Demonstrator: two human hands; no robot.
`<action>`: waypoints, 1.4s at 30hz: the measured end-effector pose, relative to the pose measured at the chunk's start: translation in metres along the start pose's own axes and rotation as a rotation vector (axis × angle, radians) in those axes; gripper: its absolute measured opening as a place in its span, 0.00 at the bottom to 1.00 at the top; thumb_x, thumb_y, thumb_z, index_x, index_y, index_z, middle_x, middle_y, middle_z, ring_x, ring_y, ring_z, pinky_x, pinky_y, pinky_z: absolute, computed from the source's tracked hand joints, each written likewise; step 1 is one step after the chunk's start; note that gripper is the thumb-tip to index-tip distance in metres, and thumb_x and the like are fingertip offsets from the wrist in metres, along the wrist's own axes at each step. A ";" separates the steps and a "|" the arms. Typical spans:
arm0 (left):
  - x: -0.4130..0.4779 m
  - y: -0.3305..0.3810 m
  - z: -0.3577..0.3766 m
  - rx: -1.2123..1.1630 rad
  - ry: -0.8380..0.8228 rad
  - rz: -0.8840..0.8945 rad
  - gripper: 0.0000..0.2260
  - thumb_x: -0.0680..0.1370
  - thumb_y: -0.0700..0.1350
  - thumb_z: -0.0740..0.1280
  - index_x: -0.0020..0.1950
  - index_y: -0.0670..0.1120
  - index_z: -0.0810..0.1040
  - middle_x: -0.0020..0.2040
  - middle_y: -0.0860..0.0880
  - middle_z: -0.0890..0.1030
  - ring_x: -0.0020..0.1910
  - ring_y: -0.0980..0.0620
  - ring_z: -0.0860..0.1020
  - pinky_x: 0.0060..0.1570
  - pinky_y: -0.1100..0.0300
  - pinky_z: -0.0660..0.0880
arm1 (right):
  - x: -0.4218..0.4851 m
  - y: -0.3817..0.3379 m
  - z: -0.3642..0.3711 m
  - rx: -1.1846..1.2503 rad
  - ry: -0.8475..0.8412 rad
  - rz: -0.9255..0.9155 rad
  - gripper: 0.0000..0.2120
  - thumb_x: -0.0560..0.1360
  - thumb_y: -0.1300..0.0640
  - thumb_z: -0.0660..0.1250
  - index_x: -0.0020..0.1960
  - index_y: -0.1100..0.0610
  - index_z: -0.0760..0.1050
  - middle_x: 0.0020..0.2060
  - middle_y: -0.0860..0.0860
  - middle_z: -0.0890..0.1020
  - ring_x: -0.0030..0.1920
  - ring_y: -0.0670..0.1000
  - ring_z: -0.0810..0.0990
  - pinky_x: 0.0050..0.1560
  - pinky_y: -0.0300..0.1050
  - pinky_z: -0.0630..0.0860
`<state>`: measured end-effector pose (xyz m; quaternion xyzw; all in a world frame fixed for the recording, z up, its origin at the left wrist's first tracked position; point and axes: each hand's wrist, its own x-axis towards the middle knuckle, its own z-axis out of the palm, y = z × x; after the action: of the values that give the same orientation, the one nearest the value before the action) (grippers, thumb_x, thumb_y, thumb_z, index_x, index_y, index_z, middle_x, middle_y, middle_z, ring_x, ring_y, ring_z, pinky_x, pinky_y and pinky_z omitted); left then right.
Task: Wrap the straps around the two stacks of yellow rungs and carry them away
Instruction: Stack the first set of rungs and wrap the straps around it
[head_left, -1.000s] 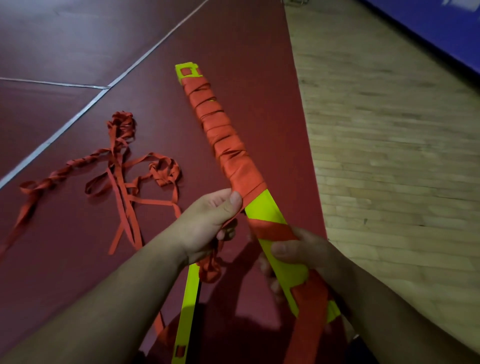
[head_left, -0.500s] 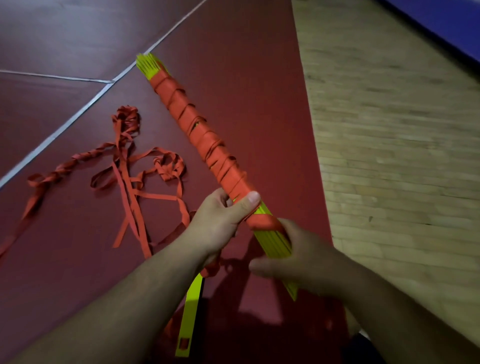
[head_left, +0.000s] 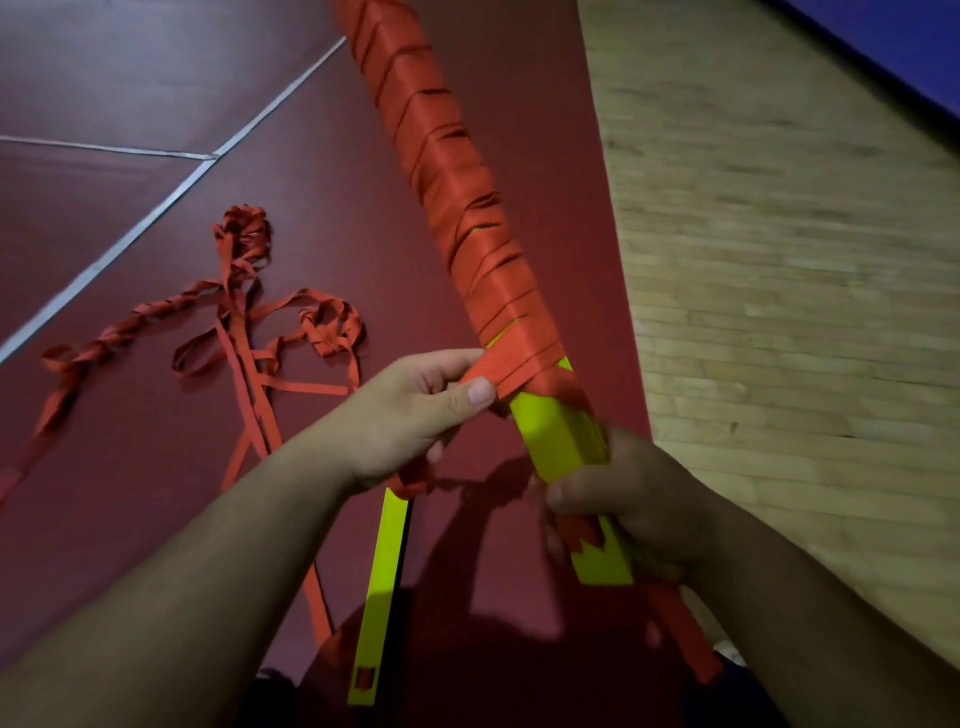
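Observation:
A stack of yellow rungs (head_left: 558, 436) runs from the lower right up past the top edge, its upper length wound in orange strap (head_left: 447, 192). My left hand (head_left: 415, 415) pinches the strap where the winding ends. My right hand (head_left: 628, 488) grips the bare yellow lower end of the stack. A second yellow rung stack (head_left: 382, 587) lies on the floor below my left wrist, with an orange strap through a slot at its near end. A loose orange strap (head_left: 249, 338) lies tangled on the floor at the left.
The floor under the work is a dark red mat (head_left: 130, 78) with a white line (head_left: 171, 192) crossing it. Pale wooden flooring (head_left: 779, 260) lies to the right, and a blue surface (head_left: 909, 47) fills the top right corner.
The wrapped stack has risen and turned, so its far end now passes out of the top edge. My left hand has moved along to the lowest turn of strap.

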<state>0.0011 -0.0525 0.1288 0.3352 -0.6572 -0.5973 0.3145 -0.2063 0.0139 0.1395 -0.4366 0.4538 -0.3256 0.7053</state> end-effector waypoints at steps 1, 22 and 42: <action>0.001 -0.002 0.003 -0.068 -0.016 0.002 0.15 0.74 0.64 0.70 0.49 0.54 0.82 0.26 0.57 0.72 0.21 0.60 0.64 0.22 0.64 0.58 | -0.002 0.002 -0.001 0.094 -0.099 0.043 0.17 0.56 0.59 0.73 0.45 0.58 0.81 0.32 0.59 0.80 0.27 0.56 0.78 0.29 0.44 0.77; 0.010 -0.015 0.004 0.016 0.273 -0.204 0.19 0.74 0.64 0.65 0.31 0.53 0.78 0.22 0.51 0.67 0.20 0.56 0.63 0.20 0.65 0.58 | 0.006 0.007 0.005 -0.774 0.498 -0.047 0.20 0.65 0.50 0.77 0.53 0.47 0.75 0.39 0.46 0.83 0.38 0.46 0.81 0.38 0.43 0.76; 0.007 -0.027 0.012 -0.458 0.046 -0.147 0.40 0.62 0.74 0.73 0.57 0.42 0.71 0.33 0.50 0.70 0.33 0.45 0.55 0.32 0.60 0.66 | -0.003 0.005 0.002 0.252 -0.319 -0.112 0.15 0.66 0.52 0.74 0.52 0.53 0.83 0.32 0.52 0.79 0.29 0.47 0.78 0.29 0.38 0.74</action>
<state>-0.0112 -0.0526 0.1008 0.3158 -0.4711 -0.7443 0.3527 -0.2048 0.0190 0.1360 -0.4155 0.2671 -0.3450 0.7981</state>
